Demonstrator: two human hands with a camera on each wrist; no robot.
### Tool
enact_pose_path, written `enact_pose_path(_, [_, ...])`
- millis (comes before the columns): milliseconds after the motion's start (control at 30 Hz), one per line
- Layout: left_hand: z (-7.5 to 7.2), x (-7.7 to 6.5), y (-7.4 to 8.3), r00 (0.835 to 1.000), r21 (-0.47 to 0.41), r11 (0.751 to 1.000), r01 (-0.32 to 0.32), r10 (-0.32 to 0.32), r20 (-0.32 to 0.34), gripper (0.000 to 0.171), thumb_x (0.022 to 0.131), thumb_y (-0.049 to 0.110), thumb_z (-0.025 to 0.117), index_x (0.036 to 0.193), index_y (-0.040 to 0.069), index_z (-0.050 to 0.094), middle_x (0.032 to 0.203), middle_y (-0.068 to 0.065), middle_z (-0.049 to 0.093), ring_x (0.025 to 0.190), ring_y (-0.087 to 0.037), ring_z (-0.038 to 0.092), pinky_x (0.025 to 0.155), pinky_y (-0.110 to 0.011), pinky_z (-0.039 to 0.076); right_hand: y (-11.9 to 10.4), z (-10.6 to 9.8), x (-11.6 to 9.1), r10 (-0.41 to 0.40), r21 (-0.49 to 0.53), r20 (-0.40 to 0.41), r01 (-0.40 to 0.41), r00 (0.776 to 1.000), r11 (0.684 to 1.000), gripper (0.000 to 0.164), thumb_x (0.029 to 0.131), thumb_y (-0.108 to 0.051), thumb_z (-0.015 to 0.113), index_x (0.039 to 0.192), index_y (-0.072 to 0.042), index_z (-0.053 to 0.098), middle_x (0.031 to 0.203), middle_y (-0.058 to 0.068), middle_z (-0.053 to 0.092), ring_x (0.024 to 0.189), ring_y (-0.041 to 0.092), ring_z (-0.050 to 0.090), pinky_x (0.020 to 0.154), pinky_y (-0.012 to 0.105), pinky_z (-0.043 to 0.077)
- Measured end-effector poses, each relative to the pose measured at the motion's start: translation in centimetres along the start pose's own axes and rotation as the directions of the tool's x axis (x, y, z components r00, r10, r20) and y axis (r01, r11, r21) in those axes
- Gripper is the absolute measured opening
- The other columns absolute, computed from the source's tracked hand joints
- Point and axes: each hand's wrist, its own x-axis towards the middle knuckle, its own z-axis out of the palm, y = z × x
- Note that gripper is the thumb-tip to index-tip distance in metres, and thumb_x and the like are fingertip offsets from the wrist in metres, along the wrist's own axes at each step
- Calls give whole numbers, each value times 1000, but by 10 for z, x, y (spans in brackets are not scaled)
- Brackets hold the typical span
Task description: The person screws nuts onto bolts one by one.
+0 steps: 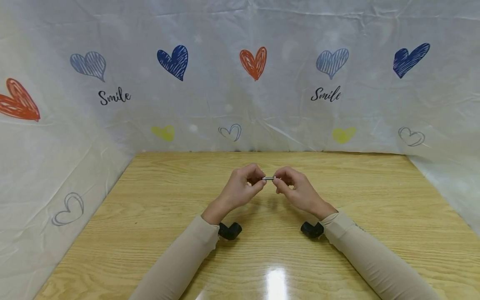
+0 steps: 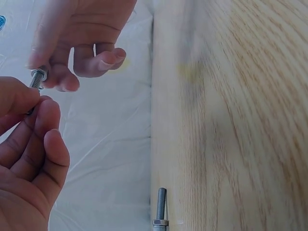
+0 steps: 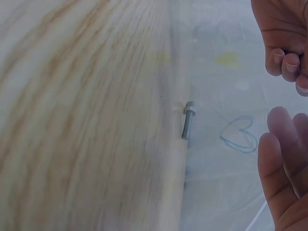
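Over the table, both hands hold a small metal bolt (image 1: 268, 178) between them, its shaft level in the head view. My left hand (image 1: 243, 185) pinches one end between thumb and finger. At the other end, the thumb and fingertip of my right hand (image 1: 296, 187) pinch it. Up close in the left wrist view, a nut (image 2: 39, 73) sits on the threaded shaft (image 2: 35, 83), right at the right hand's fingertips. In the right wrist view the held bolt is out of frame, with the right hand (image 3: 284, 168) low and the left hand (image 3: 284, 43) above.
Another bolt with a nut (image 2: 161, 204) appears low in the left wrist view. A bolt (image 3: 188, 120) also shows near the table edge in the right wrist view. The wooden table (image 1: 157, 196) meets a white backdrop (image 1: 210, 104) printed with hearts.
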Motion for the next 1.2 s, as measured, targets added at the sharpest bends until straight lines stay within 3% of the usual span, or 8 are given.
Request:
enact_pose_path(300, [1, 0, 2, 1000, 0, 1000, 8, -8, 7, 3, 91, 6, 64, 91, 3, 63, 81, 3, 64, 67, -6, 60, 62, -26, 51, 0, 0, 0, -26, -7, -15, 26, 1000, 1000, 11, 98, -4, 52, 93, -5, 61, 81, 12, 57, 70, 30, 60, 64, 30, 49])
enact_pose_path(533, [1, 0, 2, 1000, -9, 1000, 14, -14, -1, 5, 89, 2, 64, 90, 8, 63, 79, 3, 63, 66, -8, 60, 61, -27, 51, 0, -2, -2, 19, -4, -3, -19, 1000, 1000, 11, 97, -6, 56, 106, -2, 59, 87, 10, 60, 70, 27, 61, 62, 33, 48])
enact_pose_path(800, [-1, 0, 1, 1000, -1, 1000, 8, -8, -9, 7, 88, 1, 65, 90, 8, 63, 79, 2, 64, 66, -8, 60, 61, -26, 52, 0, 0, -2, -53, -10, -23, 53, 998, 999, 28, 90, 1, 62, 117, 0, 54, 103, 16, 58, 75, 22, 62, 67, 35, 50])
enact_pose_path(1200, [0, 2, 3, 1000, -7, 1000, 6, -6, -7, 7, 88, 0, 64, 90, 7, 63, 80, 2, 65, 66, -7, 61, 62, -26, 52, 1, -1, 0, -104, -14, -18, 104, 994, 995, 16, 92, 3, 60, 107, 4, 56, 85, 14, 61, 66, 26, 61, 57, 35, 46])
